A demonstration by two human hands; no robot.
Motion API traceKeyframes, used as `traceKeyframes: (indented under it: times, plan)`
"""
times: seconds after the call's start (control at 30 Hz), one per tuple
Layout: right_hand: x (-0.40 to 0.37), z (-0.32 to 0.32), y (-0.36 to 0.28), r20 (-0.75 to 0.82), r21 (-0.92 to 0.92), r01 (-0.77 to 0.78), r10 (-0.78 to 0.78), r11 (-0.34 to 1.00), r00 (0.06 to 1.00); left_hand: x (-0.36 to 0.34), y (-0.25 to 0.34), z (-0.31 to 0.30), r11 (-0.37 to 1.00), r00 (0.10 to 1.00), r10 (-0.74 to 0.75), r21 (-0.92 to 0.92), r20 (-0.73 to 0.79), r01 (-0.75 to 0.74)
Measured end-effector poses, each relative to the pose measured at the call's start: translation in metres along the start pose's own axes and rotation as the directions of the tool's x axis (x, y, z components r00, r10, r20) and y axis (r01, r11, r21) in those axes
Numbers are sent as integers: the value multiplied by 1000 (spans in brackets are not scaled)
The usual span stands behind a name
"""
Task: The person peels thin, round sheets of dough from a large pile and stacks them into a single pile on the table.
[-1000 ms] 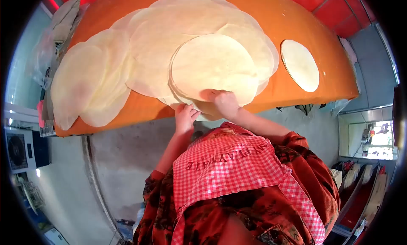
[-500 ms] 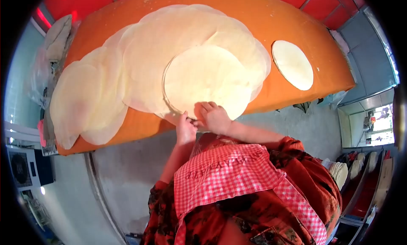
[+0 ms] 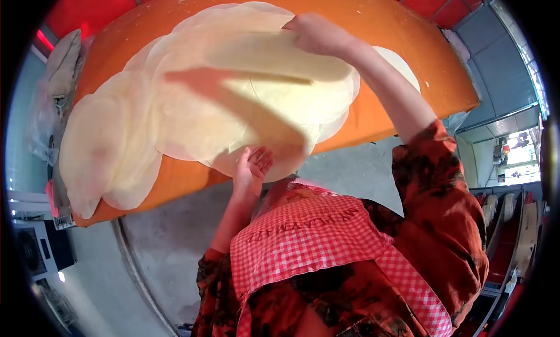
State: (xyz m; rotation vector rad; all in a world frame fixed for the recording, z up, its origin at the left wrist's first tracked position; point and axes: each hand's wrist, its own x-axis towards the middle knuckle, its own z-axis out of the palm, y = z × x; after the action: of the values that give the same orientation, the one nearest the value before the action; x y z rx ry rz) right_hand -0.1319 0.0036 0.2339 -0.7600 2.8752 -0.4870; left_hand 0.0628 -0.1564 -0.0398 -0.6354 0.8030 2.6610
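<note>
My right hand (image 3: 318, 35) is raised over the far part of the table. Its fingers are closed on the edge of a thin round flatbread (image 3: 262, 54), which hangs blurred by motion above the others and casts a shadow. Pale, overlapping flatbread sheets (image 3: 186, 115) lie spread beneath it. At their near edge is my left hand (image 3: 252, 167), palm turned up, fingers apart, holding nothing. Part of a separate flatbread (image 3: 401, 66) shows at the right behind my right forearm.
An orange cloth (image 3: 431, 86) covers the table. More overlapping sheets (image 3: 99, 150) lie at its left end. A folded cloth and clear plastic (image 3: 49, 124) hang at the left edge. Shelves (image 3: 507, 244) stand at the lower right.
My right hand has swung from the near edge to the far side, lifting a flatbread off the pile. My left hand has let go of the edge and opened.
</note>
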Motion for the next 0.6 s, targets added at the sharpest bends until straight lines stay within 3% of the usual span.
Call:
traceKeyframes:
  times: [0.1,0.13,0.17,0.2,0.27,0.3,0.33,0.4,0.43,0.47,0.5,0.53,0.6]
  plan:
    - [-42,17,-1,-38,-356,280,-313,892,949,15,-2,1,974,996,-32,-220,78,49]
    - [-57,44,9,23,-493,223,-244,841,970,21,-2,8,948,993,-56,-305,105,86]
    - [-79,68,17,34,-363,277,-284,890,958,30,-5,10,910,988,-73,-396,139,123]
    - [-101,84,9,80,-357,278,-267,892,960,29,0,20,896,987,-119,-418,105,153]
    - [-123,106,8,177,-188,345,-314,919,933,50,-19,-5,990,976,46,-137,212,-17]
    - [-127,117,13,154,-49,402,-391,914,907,55,-25,-25,947,892,167,184,421,-264]
    - [-131,128,12,194,6,380,-374,925,907,61,-31,-44,740,749,277,364,602,-566]
    - [-128,106,10,287,47,390,-386,920,877,43,-26,-18,593,695,259,457,671,-663]
    - [-124,90,10,252,43,396,-393,917,884,38,-16,9,870,772,184,265,609,-417]
    - [-116,69,13,217,42,401,-400,915,890,32,-5,43,995,821,69,23,567,-100]
    - [-108,49,16,186,42,408,-408,912,894,34,5,69,945,832,-64,-233,552,228]
    - [-98,29,18,127,-29,406,-399,914,908,48,16,85,944,888,-73,-255,455,208]
    - [-65,-17,16,-15,-178,455,-465,872,885,83,64,134,895,810,51,-387,584,222]
